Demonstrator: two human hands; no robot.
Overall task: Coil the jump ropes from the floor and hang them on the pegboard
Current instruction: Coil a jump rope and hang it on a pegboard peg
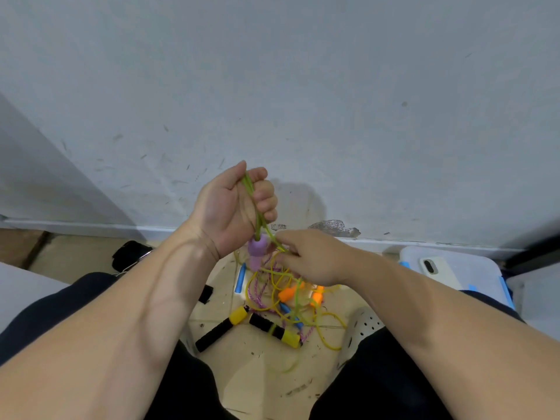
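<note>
I see the green jump rope [257, 213] at centre, several strands bunched in the left hand [233, 207], whose fingers are curled tight round them. Its purple handle [257, 253] hangs just below the fist. At 4 o'clock from it, the right hand [312, 256] pinches a strand of that rope. Toward 6 o'clock the other ropes [285, 304] lie tangled on the tiled floor [242, 365]. A scuffed wall [303, 86] fills 12 o'clock, and a plastic bin [472, 265] sits at 3.

I see a scuffed grey wall [303, 86] ahead. At right a phone [439, 274] lies on a clear bin lid [475, 263]. A white perforated clog [363, 324] sits on the littered tile floor [242, 374].
</note>
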